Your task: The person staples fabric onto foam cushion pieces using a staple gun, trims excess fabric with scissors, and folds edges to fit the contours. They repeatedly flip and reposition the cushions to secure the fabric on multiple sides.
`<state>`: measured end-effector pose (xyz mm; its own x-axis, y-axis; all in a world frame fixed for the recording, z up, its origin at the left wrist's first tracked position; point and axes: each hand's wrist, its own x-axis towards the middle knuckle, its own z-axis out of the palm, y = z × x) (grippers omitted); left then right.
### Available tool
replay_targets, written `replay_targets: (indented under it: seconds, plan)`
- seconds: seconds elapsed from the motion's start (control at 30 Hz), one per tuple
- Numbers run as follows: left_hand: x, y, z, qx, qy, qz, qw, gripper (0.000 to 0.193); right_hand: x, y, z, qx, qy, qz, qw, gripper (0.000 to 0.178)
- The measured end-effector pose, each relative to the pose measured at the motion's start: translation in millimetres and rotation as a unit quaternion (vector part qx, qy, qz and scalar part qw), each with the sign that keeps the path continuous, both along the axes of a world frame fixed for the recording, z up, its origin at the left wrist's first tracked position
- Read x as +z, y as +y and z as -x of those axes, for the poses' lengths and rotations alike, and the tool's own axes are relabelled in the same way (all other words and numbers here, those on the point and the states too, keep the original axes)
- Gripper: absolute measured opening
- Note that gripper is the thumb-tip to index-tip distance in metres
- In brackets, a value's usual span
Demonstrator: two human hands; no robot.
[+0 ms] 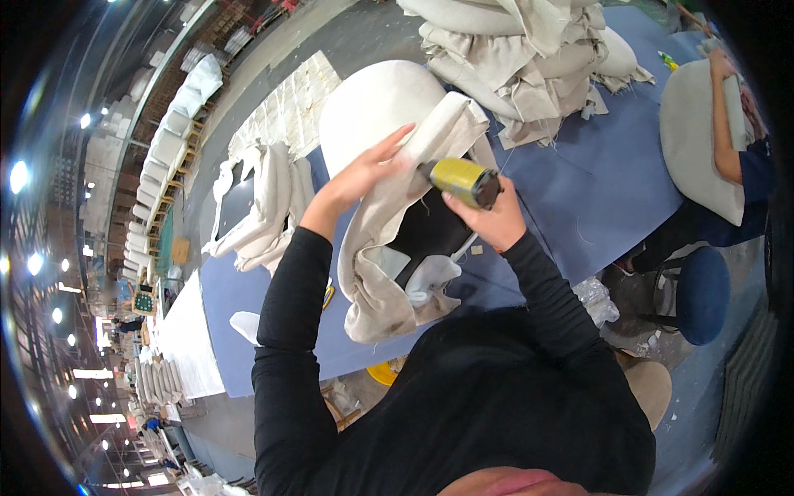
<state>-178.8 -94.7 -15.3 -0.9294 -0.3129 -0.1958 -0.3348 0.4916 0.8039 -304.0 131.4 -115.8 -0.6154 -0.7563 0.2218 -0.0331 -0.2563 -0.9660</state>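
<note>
left fingers (394, 142) stretched over the cloth (369, 241) mid-frame, right fingers (507, 194) wrapped round the tool (461, 178) just beside them, so if that cloth shifts I reckon the tool could nick the left ones

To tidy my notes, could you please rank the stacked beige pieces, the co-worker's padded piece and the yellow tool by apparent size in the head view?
1. Stacked beige pieces
2. Co-worker's padded piece
3. Yellow tool
</note>
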Motion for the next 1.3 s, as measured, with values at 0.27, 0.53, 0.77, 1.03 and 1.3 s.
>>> replay_targets:
  seconds: [0.27, 0.53, 0.77, 1.03, 1.3]
  plan:
    - [-6.0, 48.6, -12.0, 0.004, -0.055, 0.307, 0.950, 0.058, -0.1, 0.3, 3.6, -0.023, 0.094, 0.024, 0.995, 0.044]
    - [-8.4, 54.5, -16.0, -0.015, -0.041, 0.372, 0.927, 0.078, 7.3, 10.7, -13.5, 0.006, 0.102, 0.006, 0.995, 0.047]
    - [-9.7, 57.1, -17.9, -0.015, -0.035, 0.375, 0.926, 0.087, 0.6, 9.6, -21.4, 0.000, 0.109, 0.025, 0.994, 0.051]
    - [-6.1, 60.9, -21.5, -0.020, -0.042, 0.373, 0.927, 0.103, 2.0, 12.4, -32.6, 0.021, 0.095, 0.030, 0.995, 0.054]
    - [8.6, 28.4, -41.4, -0.135, 0.069, 0.229, 0.962, 0.097, 2.8, 10.2, -40.3, 0.047, 0.093, 0.043, 0.994, 0.050]
